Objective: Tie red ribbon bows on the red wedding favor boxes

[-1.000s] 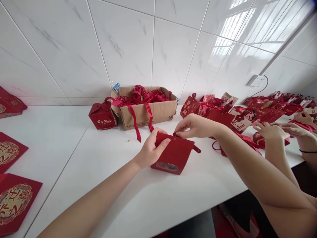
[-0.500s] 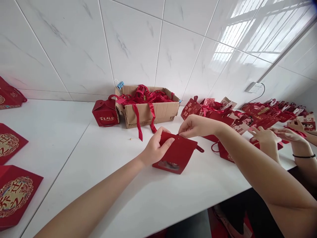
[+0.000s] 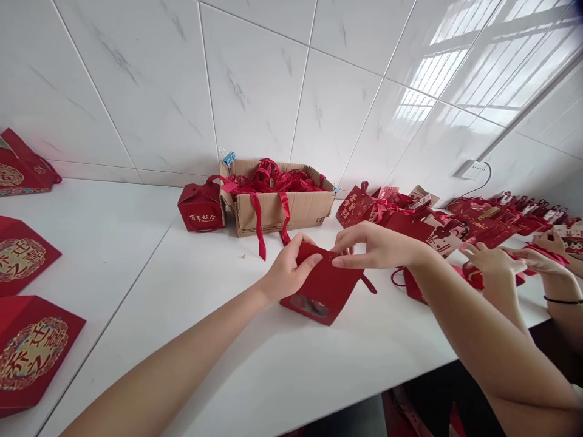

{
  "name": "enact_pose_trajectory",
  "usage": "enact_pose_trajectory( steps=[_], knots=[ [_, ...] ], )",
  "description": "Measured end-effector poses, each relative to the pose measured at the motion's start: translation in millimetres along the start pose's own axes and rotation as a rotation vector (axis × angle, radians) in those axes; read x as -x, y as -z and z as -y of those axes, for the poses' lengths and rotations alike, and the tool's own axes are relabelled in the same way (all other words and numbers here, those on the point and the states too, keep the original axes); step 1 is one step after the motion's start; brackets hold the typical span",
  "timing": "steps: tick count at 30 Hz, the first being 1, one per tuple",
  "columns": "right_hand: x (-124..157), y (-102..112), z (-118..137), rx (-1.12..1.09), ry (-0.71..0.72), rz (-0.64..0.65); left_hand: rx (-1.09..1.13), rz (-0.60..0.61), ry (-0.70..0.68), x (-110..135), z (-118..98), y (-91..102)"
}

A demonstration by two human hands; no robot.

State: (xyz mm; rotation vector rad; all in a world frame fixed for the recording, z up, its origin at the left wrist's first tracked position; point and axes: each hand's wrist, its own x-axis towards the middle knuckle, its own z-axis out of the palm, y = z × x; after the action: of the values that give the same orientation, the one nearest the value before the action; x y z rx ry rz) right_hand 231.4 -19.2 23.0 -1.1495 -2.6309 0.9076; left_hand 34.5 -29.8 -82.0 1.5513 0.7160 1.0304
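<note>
Left hand is pinching the red, windowed, rectangular card box; light pressure should be avoiding creases. Right hand is touching its top edge, hold unclear.

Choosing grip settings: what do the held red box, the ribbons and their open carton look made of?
Red box: probably matte paperboard; flat panels, straight edges. Its window may be clear plastic film, given the glare.
Ribbons: likely satin-type fabric; soft sheen, limp drape.
Open carton: dull brown cardboard, by colour and worn edges.
</note>
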Motion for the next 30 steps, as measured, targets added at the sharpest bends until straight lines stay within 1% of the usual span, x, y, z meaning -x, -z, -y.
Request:
enact_pose_trajectory(
  steps=[2,4,7,8,10,12,14,15,17,18,19,20,21,23,24,25,26,28,30],
  knots=[
    [-1,-7,2,0.003,-0.018,-0.063,-0.025,0.014,0.015,-2,-2,5.7],
    [-5,-13,2,-0.042,-0.073,-0.111,-0.051,0.022,0.029,-4,-4,11.1],
    [-11,-18,1,-0.125,-0.136,-0.15,-0.072,-0.023,0.038,-7,-4,15.2],
    [-13,-19,1,-0.136,-0.145,-0.166,-0.089,-0.062,0.028,-8,-2,15.1],
    [-15,-18,0,-0.145,-0.149,-0.187,-0.163,-0.19,-0.025,-10,2,13.8],
    [-17,-16,-2,-0.189,-0.154,-0.189,-0.277,-0.333,-0.108,-12,6,12.3],
    [-17,-15,-6,-0.284,-0.17,-0.206,-0.387,-0.446,-0.199,-12,5,11.9],
    [-18,-15,-9,-0.337,-0.18,-0.235,-0.437,-0.489,-0.246,-11,3,12.1],
    [-20,-15,-17,-0.437,-0.189,-0.334,-0.544,-0.546,-0.376,-7,-7,12.5],
    [-22,-15,-21,-0.484,-0.185,-0.394,-0.611,-0.552,-0.457,-5,-13,12.2],
    [-24,-15,-25,-0.536,-0.179,-0.45,-0.691,-0.525,-0.55,-2,-18,11.6],
    [-26,-15,-29,-0.596,-0.175,-0.492,-0.787,-0.46,-0.642,0,-23,10.5],
    [-29,-15,-33,-0.663,-0.173,-0.521,-0.898,-0.367,-0.735,3,-25,8.9],
    [-34,-15,-38,-0.797,-0.186,-0.548,-1.13,-0.181,-0.883,6,-24,4.6],
    [-37,-16,-39,-0.86,-0.198,-0.555,-1.227,-0.126,-0.927,7,-21,2.2],
    [-40,-18,-39,-0.913,-0.211,-0.565,-1.299,-0.105,-0.947,7,-16,0.0],
    [-43,-19,-39,-0.956,-0.223,-0.576,-1.339,-0.119,-0.946,6,-10,-1.7],
    [-49,-24,-38,-1.01,-0.234,-0.595,-1.345,-0.197,-0.927,4,-1,-3.2],
    [-53,-29,-36,-1.04,-0.231,-0.603,-1.328,-0.283,-0.96,1,2,-1.6]
  ],
)
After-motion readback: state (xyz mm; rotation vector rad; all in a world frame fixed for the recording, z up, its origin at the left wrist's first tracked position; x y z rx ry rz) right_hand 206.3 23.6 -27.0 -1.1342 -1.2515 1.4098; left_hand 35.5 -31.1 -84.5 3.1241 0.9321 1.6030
